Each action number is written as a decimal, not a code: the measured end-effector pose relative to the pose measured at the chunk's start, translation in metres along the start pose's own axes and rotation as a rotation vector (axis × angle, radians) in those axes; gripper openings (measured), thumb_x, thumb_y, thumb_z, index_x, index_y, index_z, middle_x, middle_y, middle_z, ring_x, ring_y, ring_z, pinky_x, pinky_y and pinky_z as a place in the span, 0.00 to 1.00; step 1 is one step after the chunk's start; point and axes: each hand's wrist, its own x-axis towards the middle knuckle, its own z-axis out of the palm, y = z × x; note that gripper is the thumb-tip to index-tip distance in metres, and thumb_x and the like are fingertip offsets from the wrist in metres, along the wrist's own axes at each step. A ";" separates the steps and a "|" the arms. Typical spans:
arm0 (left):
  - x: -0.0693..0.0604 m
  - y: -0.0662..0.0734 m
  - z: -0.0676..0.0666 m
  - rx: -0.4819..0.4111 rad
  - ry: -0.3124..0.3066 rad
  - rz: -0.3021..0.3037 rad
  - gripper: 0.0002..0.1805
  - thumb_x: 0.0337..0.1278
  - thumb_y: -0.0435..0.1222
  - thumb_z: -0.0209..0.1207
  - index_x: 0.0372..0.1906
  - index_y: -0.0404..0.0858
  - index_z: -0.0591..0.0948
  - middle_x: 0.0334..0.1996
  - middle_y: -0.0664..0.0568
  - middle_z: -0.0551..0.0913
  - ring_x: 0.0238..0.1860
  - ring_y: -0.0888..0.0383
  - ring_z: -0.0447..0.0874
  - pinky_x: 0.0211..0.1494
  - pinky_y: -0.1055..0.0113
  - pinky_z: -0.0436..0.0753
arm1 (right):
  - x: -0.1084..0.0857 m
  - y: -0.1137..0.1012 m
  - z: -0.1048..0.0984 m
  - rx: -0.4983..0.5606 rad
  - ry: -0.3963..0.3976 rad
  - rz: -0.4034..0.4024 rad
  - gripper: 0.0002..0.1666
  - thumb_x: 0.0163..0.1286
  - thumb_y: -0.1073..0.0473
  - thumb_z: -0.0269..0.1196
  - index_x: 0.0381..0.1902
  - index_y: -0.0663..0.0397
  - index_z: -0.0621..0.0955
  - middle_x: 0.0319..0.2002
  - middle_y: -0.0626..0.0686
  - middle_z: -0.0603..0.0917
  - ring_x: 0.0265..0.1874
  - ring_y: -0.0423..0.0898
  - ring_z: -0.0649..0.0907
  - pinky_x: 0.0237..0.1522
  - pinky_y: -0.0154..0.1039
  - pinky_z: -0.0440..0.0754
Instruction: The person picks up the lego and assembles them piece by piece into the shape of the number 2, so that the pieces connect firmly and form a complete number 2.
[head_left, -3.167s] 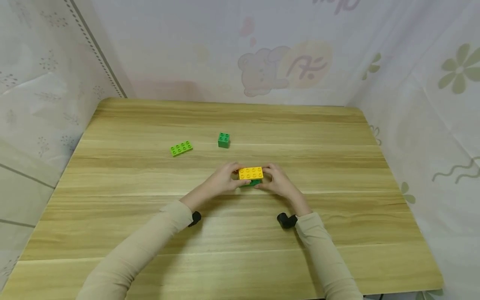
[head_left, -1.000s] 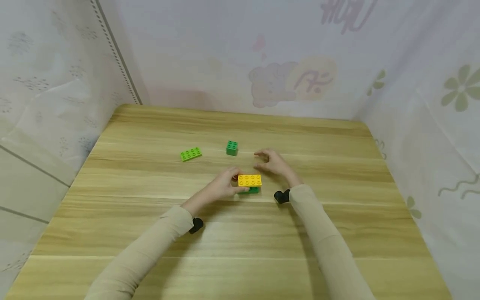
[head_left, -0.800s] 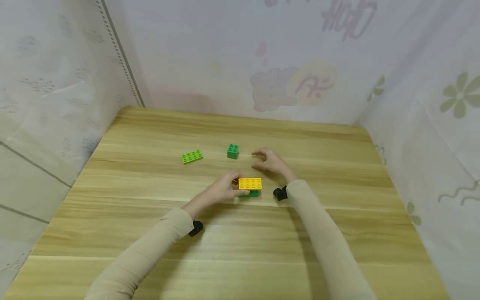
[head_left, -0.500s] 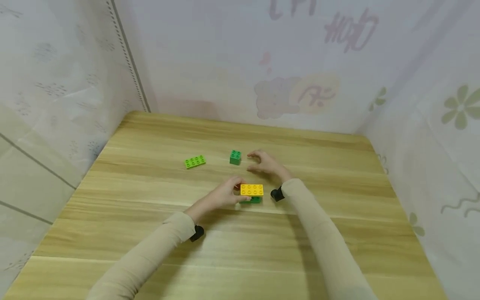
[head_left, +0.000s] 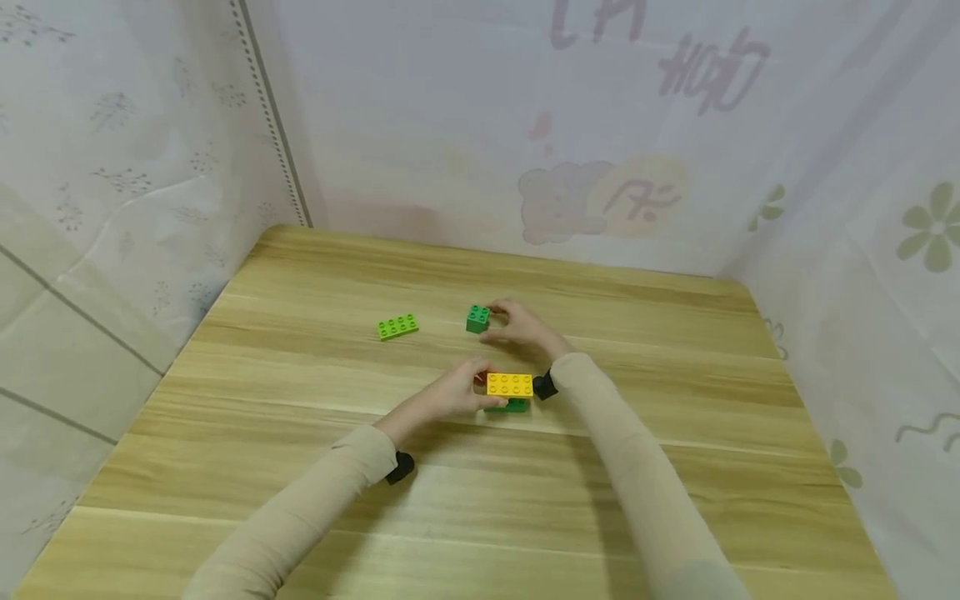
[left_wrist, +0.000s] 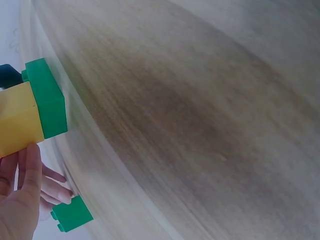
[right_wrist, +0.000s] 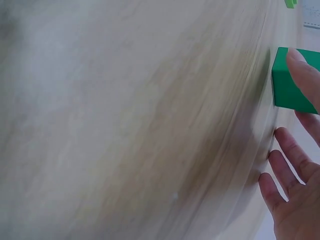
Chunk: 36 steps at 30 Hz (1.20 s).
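Yellow brick (head_left: 510, 385) and lower green brick (head_left: 517, 407) are forming a small stack near the middle of the table (head_left: 465, 517), green underneath. The left hand (head_left: 453, 392) is holding the stack by its left end. The right hand (head_left: 521, 325) is straddling the green cube (head_left: 477, 319) with thumb and finger; whether it is pinching or merely touching, I cannot tell. To my eye, the building is standing partly done: the stack is together, while the cube and the flat lime brick (head_left: 398, 327) are lying loose further back. Something red (head_left: 480, 378) is showing beside the left hand, too small to identify. Both wrist views are cropping the bricks, and the right thumb is covering part of the cube.
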 end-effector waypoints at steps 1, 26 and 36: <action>0.000 0.000 0.000 -0.002 0.000 0.001 0.22 0.47 0.41 0.66 0.46 0.35 0.76 0.42 0.48 0.77 0.44 0.56 0.75 0.51 0.62 0.77 | 0.001 0.000 0.000 -0.002 0.000 -0.010 0.36 0.55 0.50 0.68 0.60 0.51 0.71 0.61 0.53 0.69 0.64 0.50 0.65 0.68 0.49 0.60; 0.003 -0.002 0.000 0.012 0.011 0.050 0.20 0.47 0.41 0.66 0.44 0.35 0.76 0.40 0.50 0.77 0.43 0.56 0.75 0.50 0.63 0.78 | -0.005 0.001 -0.004 0.080 0.011 -0.043 0.27 0.59 0.53 0.64 0.53 0.58 0.73 0.53 0.57 0.74 0.54 0.52 0.73 0.59 0.45 0.71; 0.002 -0.003 0.001 -0.006 0.019 0.031 0.21 0.47 0.41 0.66 0.46 0.36 0.76 0.39 0.51 0.78 0.42 0.57 0.75 0.50 0.63 0.77 | -0.039 0.004 -0.021 0.102 0.135 -0.070 0.25 0.61 0.54 0.62 0.55 0.57 0.73 0.50 0.56 0.78 0.52 0.52 0.75 0.61 0.50 0.69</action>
